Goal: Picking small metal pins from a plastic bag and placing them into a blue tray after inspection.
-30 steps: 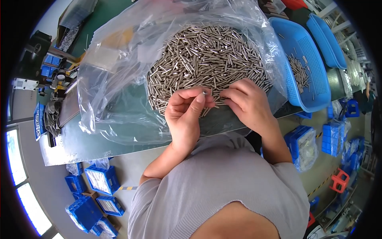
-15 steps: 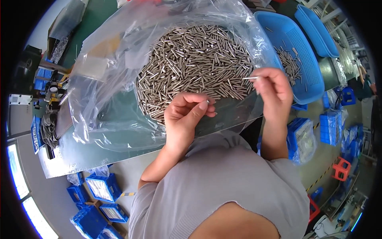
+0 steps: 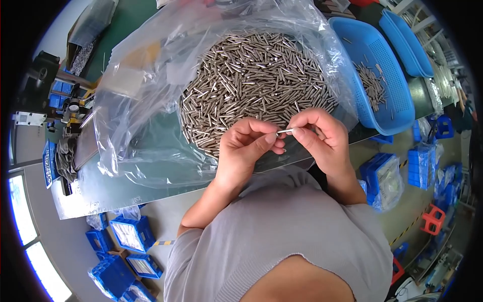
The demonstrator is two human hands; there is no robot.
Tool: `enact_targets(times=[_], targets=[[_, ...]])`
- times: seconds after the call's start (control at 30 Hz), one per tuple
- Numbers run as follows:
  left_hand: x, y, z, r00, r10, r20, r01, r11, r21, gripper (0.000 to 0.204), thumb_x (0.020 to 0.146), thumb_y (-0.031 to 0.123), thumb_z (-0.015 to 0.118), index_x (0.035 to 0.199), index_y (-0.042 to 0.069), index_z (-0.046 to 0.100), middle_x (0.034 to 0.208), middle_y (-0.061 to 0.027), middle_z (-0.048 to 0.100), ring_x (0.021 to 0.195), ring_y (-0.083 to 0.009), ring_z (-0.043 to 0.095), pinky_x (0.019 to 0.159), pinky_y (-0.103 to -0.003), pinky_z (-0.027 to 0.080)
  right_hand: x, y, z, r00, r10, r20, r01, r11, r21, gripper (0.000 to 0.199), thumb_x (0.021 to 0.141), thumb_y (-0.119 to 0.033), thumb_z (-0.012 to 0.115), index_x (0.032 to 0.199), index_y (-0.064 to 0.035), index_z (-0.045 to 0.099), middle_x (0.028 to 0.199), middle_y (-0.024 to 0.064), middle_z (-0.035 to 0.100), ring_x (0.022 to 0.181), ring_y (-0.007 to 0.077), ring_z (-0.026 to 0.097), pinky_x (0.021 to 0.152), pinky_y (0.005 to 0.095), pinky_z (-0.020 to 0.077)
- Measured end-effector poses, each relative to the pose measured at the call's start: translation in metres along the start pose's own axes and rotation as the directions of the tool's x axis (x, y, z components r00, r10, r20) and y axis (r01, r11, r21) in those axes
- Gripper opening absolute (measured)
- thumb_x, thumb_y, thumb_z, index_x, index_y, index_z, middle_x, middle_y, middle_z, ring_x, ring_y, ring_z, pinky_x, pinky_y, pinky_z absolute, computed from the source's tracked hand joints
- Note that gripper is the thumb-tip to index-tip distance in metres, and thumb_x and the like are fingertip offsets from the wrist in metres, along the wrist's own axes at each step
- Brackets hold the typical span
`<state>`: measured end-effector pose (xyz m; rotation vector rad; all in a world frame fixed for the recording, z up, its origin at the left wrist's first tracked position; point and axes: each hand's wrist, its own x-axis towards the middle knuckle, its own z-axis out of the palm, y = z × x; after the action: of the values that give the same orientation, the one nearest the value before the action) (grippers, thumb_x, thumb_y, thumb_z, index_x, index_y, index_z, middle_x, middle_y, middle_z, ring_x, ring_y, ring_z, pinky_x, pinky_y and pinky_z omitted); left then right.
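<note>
A thin silver metal pin is pinched between the thumb and forefinger of my right hand. Its left end meets the fingertips of my left hand, which is closed on a small shiny metal piece too small to name. Both hands are in front of my chest, over the near edge of a large heap of short metal pins. The heap lies on a spread clear plastic bag.
Right of the heap stands a blue plastic basket with some pins in it. A second blue basket is beyond it. The green table's near edge runs below my hands. Blue crates and a red stool stand on the floor.
My right hand has come left and down from beside the basket, bringing the pin to my left fingertips. My left hand has shifted slightly right, still pinched.
</note>
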<state>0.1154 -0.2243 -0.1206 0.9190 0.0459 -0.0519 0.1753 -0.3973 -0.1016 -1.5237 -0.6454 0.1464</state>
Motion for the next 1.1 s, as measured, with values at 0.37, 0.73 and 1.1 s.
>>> enact_targets(times=[0.37, 0.73, 1.1], targets=[[0.0, -0.001, -0.001, 0.999, 0.032, 0.022, -0.032, 0.999, 0.033, 0.009, 0.089, -0.003, 0.057, 0.097, -0.006, 0.059, 0.091, -0.013, 0.065, 0.081, -0.0172, 0.064, 0.073, -0.03, 0.056, 0.005, 0.003, 0.003, 0.996, -0.058, 0.074, 0.07, 0.982, -0.174, 0.006, 0.08, -0.003, 0.069, 0.084, -0.0035, 0.064, 0.082, 0.0026, 0.059, 0.065, 0.0058, 0.049, 0.054, 0.0202, 0.0358], [0.0, -0.002, 0.0, 0.993, 0.086, -0.085, -0.085, 0.996, 0.019, 0.009, 0.088, -0.003, 0.058, 0.096, -0.005, 0.06, 0.094, -0.0156, 0.066, 0.079, -0.0181, 0.065, 0.072, -0.031, 0.057, 0.007, -0.017, -0.064, 0.741, -0.488, -0.46, 0.122, 0.773, -0.623, 0.011, 0.079, 0.003, 0.066, 0.089, -0.0003, 0.062, 0.091, 0.0055, 0.061, 0.072, 0.0106, 0.052, 0.061, 0.022, 0.0412], [0.003, -0.001, 0.001, 0.993, 0.071, -0.097, -0.069, 0.997, 0.018, 0.008, 0.089, -0.002, 0.058, 0.096, -0.004, 0.06, 0.095, -0.016, 0.066, 0.079, -0.0177, 0.065, 0.072, -0.031, 0.057, -0.003, -0.003, -0.044, 0.992, -0.084, 0.091, 0.123, 0.554, -0.823, 0.013, 0.072, -0.009, 0.07, 0.082, -0.0082, 0.062, 0.08, 0.0047, 0.059, 0.076, 0.0268, 0.059, 0.064, 0.037, 0.0467]])
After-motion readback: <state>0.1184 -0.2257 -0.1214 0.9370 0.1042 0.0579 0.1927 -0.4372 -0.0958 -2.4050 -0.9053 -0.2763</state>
